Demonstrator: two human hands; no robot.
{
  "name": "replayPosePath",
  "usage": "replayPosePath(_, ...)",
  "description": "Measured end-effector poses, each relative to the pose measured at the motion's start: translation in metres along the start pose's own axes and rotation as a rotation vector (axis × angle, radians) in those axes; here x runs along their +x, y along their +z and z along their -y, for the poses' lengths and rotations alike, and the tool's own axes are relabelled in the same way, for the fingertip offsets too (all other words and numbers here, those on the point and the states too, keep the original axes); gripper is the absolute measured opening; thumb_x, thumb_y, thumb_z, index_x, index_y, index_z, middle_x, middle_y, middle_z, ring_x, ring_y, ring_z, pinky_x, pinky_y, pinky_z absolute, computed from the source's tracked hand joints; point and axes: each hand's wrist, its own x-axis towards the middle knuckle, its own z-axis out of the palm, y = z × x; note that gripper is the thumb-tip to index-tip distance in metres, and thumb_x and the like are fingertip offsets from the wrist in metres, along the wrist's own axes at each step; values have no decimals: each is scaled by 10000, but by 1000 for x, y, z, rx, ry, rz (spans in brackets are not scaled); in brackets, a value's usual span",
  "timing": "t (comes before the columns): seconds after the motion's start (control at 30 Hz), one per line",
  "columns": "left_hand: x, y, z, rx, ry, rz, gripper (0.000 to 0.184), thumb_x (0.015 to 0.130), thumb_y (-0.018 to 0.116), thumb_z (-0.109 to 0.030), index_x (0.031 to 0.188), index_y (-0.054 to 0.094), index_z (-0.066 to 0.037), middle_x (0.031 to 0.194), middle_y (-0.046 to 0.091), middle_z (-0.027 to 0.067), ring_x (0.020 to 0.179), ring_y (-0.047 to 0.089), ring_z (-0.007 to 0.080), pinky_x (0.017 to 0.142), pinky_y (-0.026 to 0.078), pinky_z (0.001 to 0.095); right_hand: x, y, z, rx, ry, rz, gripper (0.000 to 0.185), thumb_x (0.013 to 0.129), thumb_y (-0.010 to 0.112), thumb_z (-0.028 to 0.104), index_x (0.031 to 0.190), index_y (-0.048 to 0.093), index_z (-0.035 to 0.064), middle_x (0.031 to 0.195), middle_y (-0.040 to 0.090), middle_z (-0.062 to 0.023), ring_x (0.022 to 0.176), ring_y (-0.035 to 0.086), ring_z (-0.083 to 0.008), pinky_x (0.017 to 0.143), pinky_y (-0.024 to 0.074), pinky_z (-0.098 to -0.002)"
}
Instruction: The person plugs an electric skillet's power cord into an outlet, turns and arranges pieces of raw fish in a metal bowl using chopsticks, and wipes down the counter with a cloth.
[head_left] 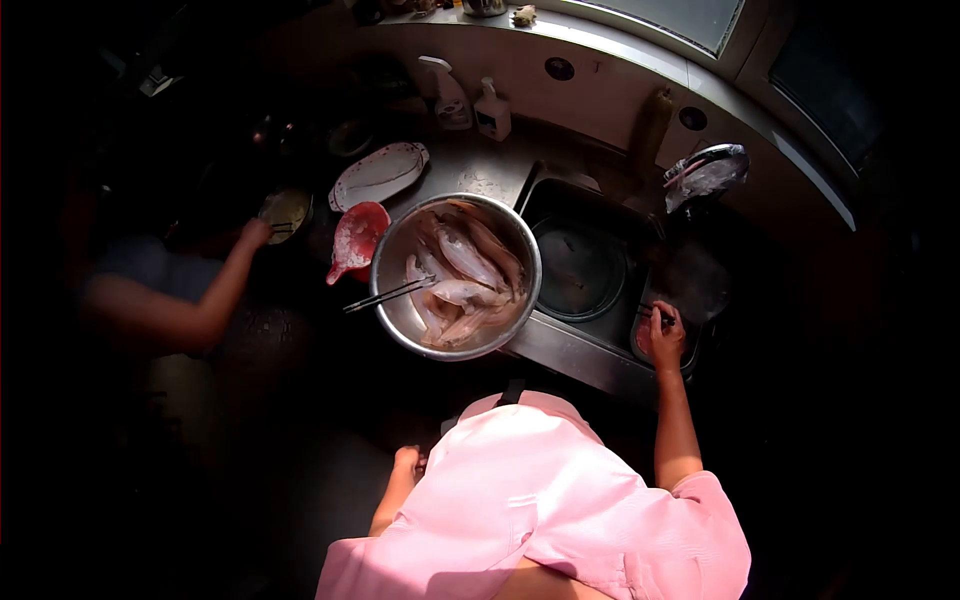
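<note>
Several pale fish [470, 255] lie heaped in the big metal bowl [397, 318] in front of you. Your right hand [667, 340] is well to the right of the bowl, its fingers bent around a thin dark tool [668, 321], too small to name for sure. That tool is over a shallow tray [641, 350] with something reddish in it, also right of the bowl. Your left hand [408, 461] is on the near side of the bowl, low beside your pink shirt [540, 470]; it is partly hidden, so you cannot tell whether it grips anything.

A pair of long, thin tongs or chopsticks [385, 296] crosses the bowl's left rim, tips on the fish. Just left of the bowl you have a red strainer or basket [358, 238], and a white dish [380, 176] beyond it. The sink [545, 190] is close to the bowl's right side. Farther left of the bowl, another person's hand [257, 233] is at the edge of a small pan or bowl [287, 214].
</note>
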Motion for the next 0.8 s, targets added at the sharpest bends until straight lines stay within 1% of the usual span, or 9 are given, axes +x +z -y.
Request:
replayPosePath(0.03, -1, -4, 19, -79, -105, 11, 125, 854, 467, -185, 924, 521, -95, 702, 548, 48, 545, 553, 162, 443, 405, 314, 4, -4, 4, 7, 38, -9, 128, 829, 533, 96, 920, 585, 24, 898, 598, -104, 830, 583, -237, 748, 442, -306)
replayPosePath(0.07, -33, -6, 11, -150, -190, -36, 112, 854, 467, -183, 920, 507, -101, 701, 543, 41, 558, 561, 165, 454, 400, 318, 5, -3, -5, -31, 8, -36, 135, 841, 516, 109, 923, 580, 24, 896, 597, -106, 836, 581, -237, 752, 438, -304)
replayPosePath(0.17, -43, -7, 37, -243, -207, -25, 113, 856, 471, -186, 932, 506, -108, 714, 550, 41, 562, 566, 160, 468, 405, 316, 8, 3, -16, 23, 177, -1, 137, 836, 522, 119, 915, 574, 20, 854, 597, -95, 795, 586, -195, 723, 453, -298)
replayPosePath(0.2, -46, -2, 37, -261, -215, -29, 113, 856, 471, -186, 932, 506, -108, 714, 550, 41, 562, 566, 160, 468, 405, 316, 7, 10, -26, 27, 166, 16, 137, 836, 522, 119, 915, 574, 20, 854, 597, -95, 795, 586, -195, 723, 453, -298)
replayPosePath(0.27, -47, 10, 33, -147, -139, -72, 139, 860, 473, -202, 959, 508, -111, 778, 570, 48, 628, 582, 166, 515, 425, 320, 6, 26, -44, 179, 395, 155, 175, 864, 520, 212, 886, 568, 46, 807, 556, -34, 758, 536, -100, 635, 453, -246)
replayPosePath(0.37, -29, 26, 29, -249, -77, -12, 221, 870, 471, -261, 1016, 511, -99, 921, 589, 68, 782, 587, 178, 628, 440, 324, 12, 42, 1, 364, 399, 210, 207, 870, 521, 250, 856, 558, 47, 764, 518, -6, 717, 508, -67, 599, 462, -220)
replayPosePath(0.53, -44, 37, -7, -289, 19, -62, 248, 872, 463, -266, 1049, 510, -98, 936, 593, 60, 770, 599, 174, 620, 427, 315, 19, 63, 37, 427, 397, 272, 223, 867, 527, 265, 843, 556, 45, 754, 515, -9, 688, 513, -83, 618, 474, -223)
replayPosePath(0.7, -34, 33, 17, -323, -3, -72, 252, 876, 458, -273, 1053, 506, -100, 949, 590, 71, 810, 596, 191, 643, 432, 341, 18, 76, 51, 511, 400, 297, 188, 861, 543, 219, 836, 559, 34, 788, 543, -9, 745, 521, -91, 610, 480, -237)
replayPosePath(0.8, -21, 34, 49, -406, -123, -53, 254, 877, 458, -292, 1036, 506, -100, 959, 586, 95, 813, 588, 217, 687, 437, 378, 16, 82, 47, 508, 370, 325, 183, 866, 532, 210, 859, 566, 30, 842, 550, -19, 777, 528, -104, 624, 486, -241)
